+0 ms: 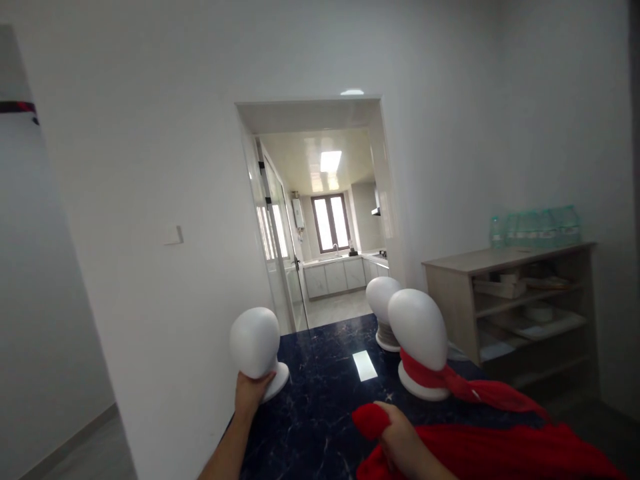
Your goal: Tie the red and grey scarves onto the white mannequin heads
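Note:
My left hand (pixel 251 392) is closed round the neck of a white foam mannequin head (pixel 255 340) at the table's left side. Bunched red cloth, which looks like a scarf (pixel 371 421), sticks out of my closed right hand (pixel 400 440) near the front. More red cloth spreads beneath and to the right of that hand. At the right, a second mannequin head (pixel 417 327) has a red scarf (pixel 425 370) round its neck, its tail trailing right. Whether this tail joins the cloth in front I cannot tell. Behind it stands a third mannequin head (pixel 383 300) with a greyish neck wrap (pixel 387 335).
The dark blue marbled table (pixel 320 400) reflects a ceiling light. A wooden shelf unit (pixel 510 257) stands at the right, with several bottles (pixel 543 225) on top. Beyond the table, a doorway with a glass door (pixel 280 227) opens onto a kitchen.

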`<action>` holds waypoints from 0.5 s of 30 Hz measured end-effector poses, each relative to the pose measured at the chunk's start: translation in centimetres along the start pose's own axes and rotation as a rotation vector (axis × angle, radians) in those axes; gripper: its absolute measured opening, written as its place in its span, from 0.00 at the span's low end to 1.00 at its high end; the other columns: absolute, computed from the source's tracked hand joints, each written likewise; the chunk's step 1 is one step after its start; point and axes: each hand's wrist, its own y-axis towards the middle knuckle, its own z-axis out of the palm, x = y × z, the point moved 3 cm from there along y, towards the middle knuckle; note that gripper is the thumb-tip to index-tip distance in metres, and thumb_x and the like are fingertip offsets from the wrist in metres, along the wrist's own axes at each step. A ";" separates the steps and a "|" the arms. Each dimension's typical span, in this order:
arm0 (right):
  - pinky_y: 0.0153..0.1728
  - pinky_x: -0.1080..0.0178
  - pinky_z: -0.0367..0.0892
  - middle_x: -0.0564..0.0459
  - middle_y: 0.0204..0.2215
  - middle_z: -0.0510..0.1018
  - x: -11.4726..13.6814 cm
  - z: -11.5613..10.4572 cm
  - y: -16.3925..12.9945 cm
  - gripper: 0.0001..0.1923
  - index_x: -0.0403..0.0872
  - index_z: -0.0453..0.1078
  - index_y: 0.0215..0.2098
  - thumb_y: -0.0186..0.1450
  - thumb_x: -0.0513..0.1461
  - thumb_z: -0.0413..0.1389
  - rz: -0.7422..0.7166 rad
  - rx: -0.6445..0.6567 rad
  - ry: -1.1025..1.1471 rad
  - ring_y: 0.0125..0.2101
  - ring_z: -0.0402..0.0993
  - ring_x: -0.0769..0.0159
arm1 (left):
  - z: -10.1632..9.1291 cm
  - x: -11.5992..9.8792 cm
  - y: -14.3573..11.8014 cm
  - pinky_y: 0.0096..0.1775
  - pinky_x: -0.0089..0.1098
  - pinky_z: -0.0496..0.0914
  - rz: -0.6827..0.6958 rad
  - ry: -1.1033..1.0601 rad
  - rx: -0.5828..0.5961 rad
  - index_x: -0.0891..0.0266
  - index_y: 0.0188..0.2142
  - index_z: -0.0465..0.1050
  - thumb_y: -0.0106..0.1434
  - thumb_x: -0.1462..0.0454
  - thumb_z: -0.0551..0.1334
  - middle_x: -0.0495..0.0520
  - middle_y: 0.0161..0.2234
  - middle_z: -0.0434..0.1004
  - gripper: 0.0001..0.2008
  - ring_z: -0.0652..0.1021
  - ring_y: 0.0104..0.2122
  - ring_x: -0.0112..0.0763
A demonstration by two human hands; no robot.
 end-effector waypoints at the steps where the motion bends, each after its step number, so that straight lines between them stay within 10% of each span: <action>1: 0.25 0.64 0.53 0.61 0.20 0.63 0.1 0.0 -0.1 0.16 0.49 0.64 0.25 0.61 0.48 0.62 -0.007 -0.020 0.008 0.23 0.56 0.71 | 0.1 -0.4 -0.3 0.59 0.46 0.75 0.023 -0.022 0.016 0.60 0.47 0.72 0.44 0.52 0.74 0.67 0.54 0.83 0.31 0.79 0.59 0.60; 10: 0.16 0.67 0.50 0.67 0.10 0.58 0.2 -0.5 0.1 0.19 0.50 0.66 0.29 0.59 0.56 0.61 0.138 0.115 0.084 0.12 0.52 0.74 | 3.6 -8.5 -12.3 0.53 0.48 0.78 0.086 -0.191 0.099 0.63 0.50 0.74 0.45 0.49 0.75 0.67 0.50 0.84 0.35 0.82 0.53 0.60; 15: 0.16 0.68 0.55 0.69 0.12 0.51 6.2 -4.6 -1.5 0.24 0.52 0.57 0.23 0.62 0.58 0.59 0.077 0.012 0.403 0.13 0.41 0.77 | 5.2 -12.4 -20.8 0.55 0.50 0.75 0.125 -0.163 0.211 0.62 0.56 0.71 0.41 0.51 0.77 0.71 0.56 0.79 0.43 0.79 0.56 0.62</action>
